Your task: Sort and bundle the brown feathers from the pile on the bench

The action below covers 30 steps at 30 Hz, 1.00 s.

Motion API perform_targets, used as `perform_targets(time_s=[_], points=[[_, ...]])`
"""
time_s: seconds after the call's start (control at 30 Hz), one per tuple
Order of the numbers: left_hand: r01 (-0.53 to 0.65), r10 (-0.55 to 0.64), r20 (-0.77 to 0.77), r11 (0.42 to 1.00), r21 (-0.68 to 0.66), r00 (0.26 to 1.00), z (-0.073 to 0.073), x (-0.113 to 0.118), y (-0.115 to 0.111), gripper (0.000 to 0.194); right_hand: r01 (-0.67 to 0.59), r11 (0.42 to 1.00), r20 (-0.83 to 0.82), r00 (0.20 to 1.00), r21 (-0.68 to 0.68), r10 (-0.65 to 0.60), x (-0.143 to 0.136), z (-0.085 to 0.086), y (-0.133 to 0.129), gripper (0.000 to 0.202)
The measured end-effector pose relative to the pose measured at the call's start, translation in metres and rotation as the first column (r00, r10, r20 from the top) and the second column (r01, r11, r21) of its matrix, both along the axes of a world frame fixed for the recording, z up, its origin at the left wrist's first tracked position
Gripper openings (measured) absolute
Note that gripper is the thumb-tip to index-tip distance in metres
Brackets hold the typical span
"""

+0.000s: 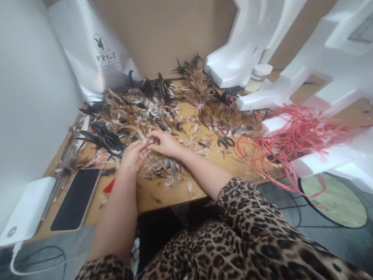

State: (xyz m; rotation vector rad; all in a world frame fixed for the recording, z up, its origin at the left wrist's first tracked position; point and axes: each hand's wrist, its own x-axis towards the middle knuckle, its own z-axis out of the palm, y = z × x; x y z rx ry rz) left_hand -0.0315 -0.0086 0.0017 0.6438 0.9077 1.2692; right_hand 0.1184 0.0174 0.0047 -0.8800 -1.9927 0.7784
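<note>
My left hand (134,156) and my right hand (165,144) meet over the near middle of the table, fingertips pinched together. Between them is a small brown feather (139,132), its pale lower end mostly hidden by the fingers. Just beyond lies a wide heap of brown and white feathers (126,109). A bunch of black feathers (101,138) rests left of my left hand. Loose fluffy feathers (166,167) are scattered below my right hand. Black-handled scissors (224,140) lie to the right, beside a row of brown feathers (230,117).
A phone (76,199) and a white power bank (27,210) with a cable lie at left. Red ribbon strips (298,137) hang over the right edge, by white foam pieces (362,170). A silver bag (95,46) stands behind. A round stool (334,200) is below right.
</note>
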Motion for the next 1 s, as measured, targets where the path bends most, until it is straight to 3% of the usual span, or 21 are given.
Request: perform_targets(time_s=[0.1, 0.57, 0.67, 0.8, 1.0], points=[[0.020, -0.020, -0.014, 1.000, -0.006, 1.000, -0.002, 0.000, 0.000, 0.007, 0.013, 0.996, 0.066, 0.998, 0.092, -0.019, 0.002, 0.000, 0.001, 0.027], [0.034, -0.039, -0.167, 0.999, -0.033, 0.985, -0.001, 0.001, -0.003, 0.014, 0.012, 0.995, 0.157, 0.987, 0.101, -0.028, 0.008, 0.007, 0.000, 0.020], [0.023, -0.024, -0.207, 1.000, -0.007, 0.978, 0.000, 0.001, -0.003, 0.016, -0.015, 0.999, 0.096, 0.995, 0.028, 0.013, 0.008, 0.005, 0.003, 0.021], [-0.006, 0.010, -0.246, 1.000, 0.015, 0.969, 0.000, 0.003, -0.003, 0.019, -0.046, 0.980, -0.067, 0.997, -0.194, 0.034, 0.008, 0.006, 0.007, 0.022], [0.095, -0.062, -0.379, 0.993, 0.069, 0.923, -0.005, 0.005, -0.003, 0.025, -0.017, 0.940, -0.150, 0.988, -0.340, -0.036, 0.008, 0.008, 0.008, 0.027]])
